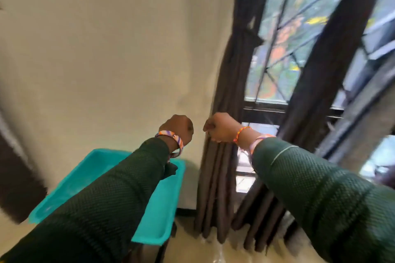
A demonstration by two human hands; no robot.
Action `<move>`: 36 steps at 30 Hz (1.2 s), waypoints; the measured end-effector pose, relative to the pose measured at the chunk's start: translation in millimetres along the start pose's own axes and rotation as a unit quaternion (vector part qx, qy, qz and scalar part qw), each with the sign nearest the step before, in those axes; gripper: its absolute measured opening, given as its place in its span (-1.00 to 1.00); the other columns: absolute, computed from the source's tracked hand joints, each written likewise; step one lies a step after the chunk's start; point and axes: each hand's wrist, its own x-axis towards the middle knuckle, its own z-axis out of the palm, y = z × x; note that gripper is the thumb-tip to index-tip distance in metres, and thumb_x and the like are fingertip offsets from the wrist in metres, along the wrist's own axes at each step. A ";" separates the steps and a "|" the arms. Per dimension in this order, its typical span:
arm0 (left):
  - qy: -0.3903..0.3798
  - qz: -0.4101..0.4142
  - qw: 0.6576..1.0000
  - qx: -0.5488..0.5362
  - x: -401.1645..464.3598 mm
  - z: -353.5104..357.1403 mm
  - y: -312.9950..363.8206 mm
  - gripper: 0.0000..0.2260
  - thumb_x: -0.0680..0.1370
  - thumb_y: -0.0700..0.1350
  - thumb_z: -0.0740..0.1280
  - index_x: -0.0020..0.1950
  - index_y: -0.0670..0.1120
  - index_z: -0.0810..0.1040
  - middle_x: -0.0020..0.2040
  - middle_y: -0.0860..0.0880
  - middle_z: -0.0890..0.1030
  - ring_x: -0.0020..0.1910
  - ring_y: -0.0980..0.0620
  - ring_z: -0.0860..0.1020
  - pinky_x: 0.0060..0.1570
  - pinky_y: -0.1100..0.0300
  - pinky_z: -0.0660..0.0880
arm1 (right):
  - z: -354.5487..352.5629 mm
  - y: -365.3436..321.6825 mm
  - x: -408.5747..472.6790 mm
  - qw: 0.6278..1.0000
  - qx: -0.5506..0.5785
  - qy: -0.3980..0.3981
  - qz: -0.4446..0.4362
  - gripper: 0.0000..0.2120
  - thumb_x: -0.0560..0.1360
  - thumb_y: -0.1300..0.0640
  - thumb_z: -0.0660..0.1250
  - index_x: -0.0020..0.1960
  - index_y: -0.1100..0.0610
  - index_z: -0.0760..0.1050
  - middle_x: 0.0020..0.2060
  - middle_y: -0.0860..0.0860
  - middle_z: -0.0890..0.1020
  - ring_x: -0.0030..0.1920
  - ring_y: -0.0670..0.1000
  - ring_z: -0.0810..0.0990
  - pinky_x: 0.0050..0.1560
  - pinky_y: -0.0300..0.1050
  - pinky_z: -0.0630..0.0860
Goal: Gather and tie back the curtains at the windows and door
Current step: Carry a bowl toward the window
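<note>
Head view looks down two green-sleeved arms toward a dark brown curtain that hangs against the left edge of the window. The curtain is already bunched into a narrow column of folds; its long axis runs top to bottom, from the upper window frame down to the floor.

The right hand is at the curtain itself, about halfway down its length, on the side facing the wall. Its fingers are curled in and seem to pinch the outer folds, though blur keeps me from seeing how much cloth is inside the grip. The left hand is just beside the curtain on the wall side, apart from the fabric, with a small gap between it and the right hand. It is drawn into a fist; whether a cord or tie is inside it I cannot tell.

So the right hand is the nearer one, and the curtain lies to the right of the left hand. My judgement is that the coming move depends on carrying something across that gap and around the vertical bundle at the height of the hands.

A teal plastic tub sits below the left forearm, to the left of the curtain's lower folds.
</note>
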 end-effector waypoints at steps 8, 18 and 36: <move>-0.052 0.223 0.972 -0.045 25.1 34.5 210.8 -0.81 0.44 -0.16 0.26 -0.08 -0.06 0.65 -0.04 -0.12 0.66 -0.02 -0.16 0.60 -0.01 0.04 0.55 | -87.8 138.2 -132.6 0.977 -0.023 0.108 0.182 -0.77 0.49 0.26 0.21 0.04 0.25 0.61 -0.21 0.12 0.61 -0.18 0.07 0.60 -0.26 -0.27 0.50; -0.130 0.376 0.916 -0.056 34.1 135.6 454.3 -0.83 0.41 -0.14 0.27 -0.10 -0.10 0.64 -0.09 -0.18 0.65 -0.06 -0.20 0.61 -0.07 0.07 0.55 | -151.1 330.7 -272.0 0.922 0.040 0.185 0.337 -0.75 0.46 0.34 0.23 0.07 0.30 0.60 -0.27 0.20 0.60 -0.41 -0.01 0.50 -0.34 -0.26 0.47; -0.252 0.344 0.901 -0.077 111.2 297.7 626.9 -0.82 0.43 -0.25 0.27 -0.12 -0.21 0.66 -0.14 -0.21 0.66 -0.10 -0.20 0.61 -0.14 0.21 0.45 | -141.6 555.4 -299.4 0.859 0.217 0.207 0.416 -0.82 0.46 0.33 0.21 -0.10 0.23 0.59 -0.35 0.15 0.57 -0.44 0.05 0.53 -0.36 -0.17 0.56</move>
